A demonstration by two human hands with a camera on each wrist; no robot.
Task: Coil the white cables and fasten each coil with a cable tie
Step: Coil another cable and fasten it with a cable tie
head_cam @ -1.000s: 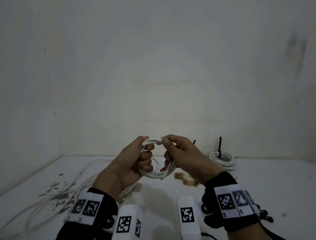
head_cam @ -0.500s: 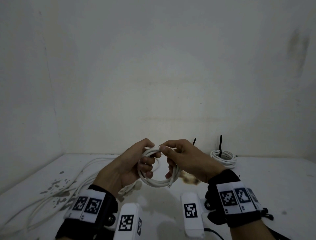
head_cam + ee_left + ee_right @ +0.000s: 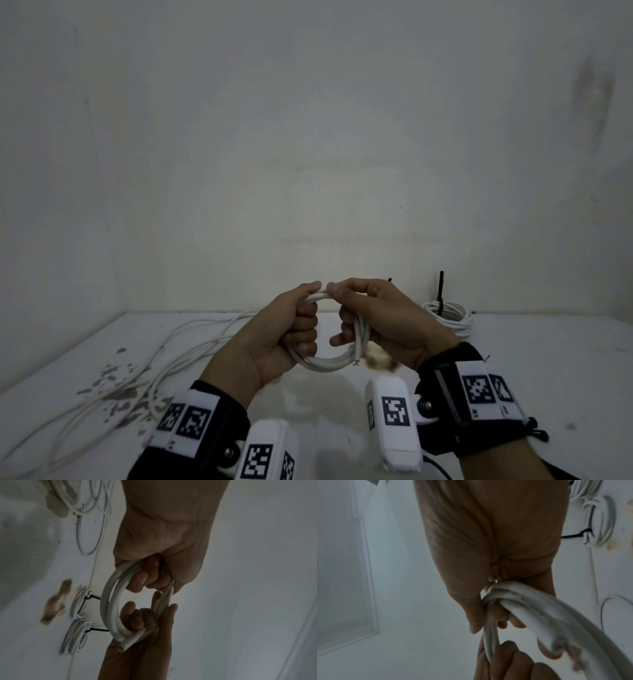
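Held cable coil [image 3: 325,363]: white. Tied coil [image 3: 448,313] by wall: white, black tie [image 3: 441,291]. Loose cables [image 3: 137,377] on left: white. Table [image 3: 548,359]: white, grey paint chips [image 3: 113,380] left, brown stain [image 3: 380,363] mid. Wristbands [image 3: 445,404]: black, white tags with black square-code patterns. Wall [image 3: 308,137]: off-white.

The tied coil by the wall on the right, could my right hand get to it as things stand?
Probably not yet: the right hand grips the coil in hand, shared with the left hand. The path to the tied coil looks unobstructed.
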